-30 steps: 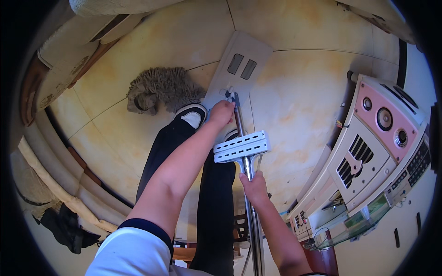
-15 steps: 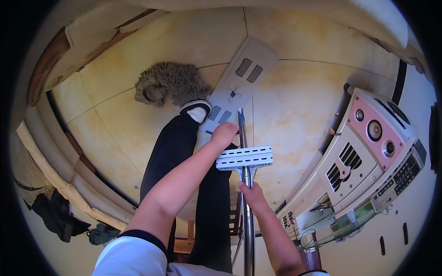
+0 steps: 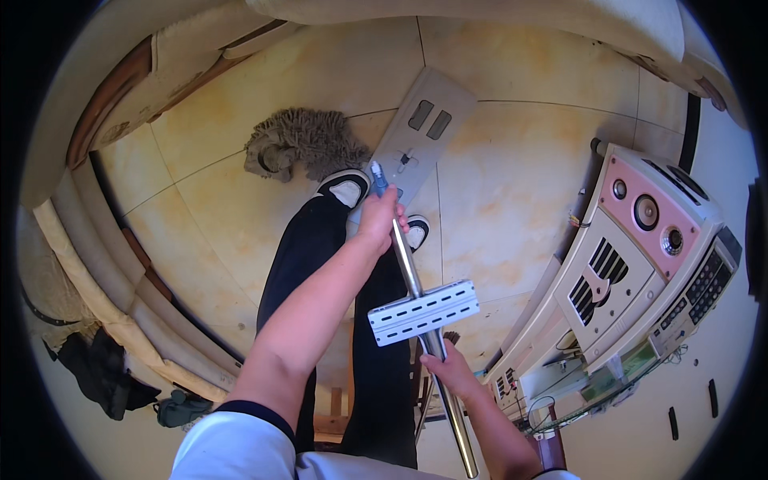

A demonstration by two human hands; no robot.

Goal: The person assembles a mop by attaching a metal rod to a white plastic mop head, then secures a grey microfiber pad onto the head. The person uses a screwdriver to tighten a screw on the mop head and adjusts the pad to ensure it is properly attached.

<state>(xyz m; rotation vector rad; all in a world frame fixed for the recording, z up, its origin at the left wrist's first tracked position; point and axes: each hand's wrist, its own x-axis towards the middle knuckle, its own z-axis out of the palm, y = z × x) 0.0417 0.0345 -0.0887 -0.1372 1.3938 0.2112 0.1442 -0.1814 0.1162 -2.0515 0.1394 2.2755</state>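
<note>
Between my hands a silver metal mop pole [image 3: 406, 260] slants, its blue-grey joint end [image 3: 378, 178] pointing away from me. My left hand [image 3: 379, 218] is closed round the pole just behind that joint. A pale slotted plate [image 3: 424, 313], with two rows of dark slots, rides on the pole. Just below it my right hand [image 3: 450, 370] is wrapped round the pole. Beyond the pole's tip a long grey flat mop board [image 3: 414, 136] lies on the floor, with a connector at its middle. Left of it rests a shaggy grey-brown mop pad [image 3: 314, 144], partly folded.
My shoes [image 3: 347, 190] stand at the near end of the board. On the right is a white and pink speaker cabinet [image 3: 640, 224] with loose wires. Pale sofas [image 3: 120, 264] line the left and far sides. Dark bags [image 3: 104, 372] lie at the lower left.
The pole has tilted, its jointed end shifting left and its lower end right. My left hand, beside the pole before, now grips it near the joint. The slotted plate sits lower and turned.
</note>
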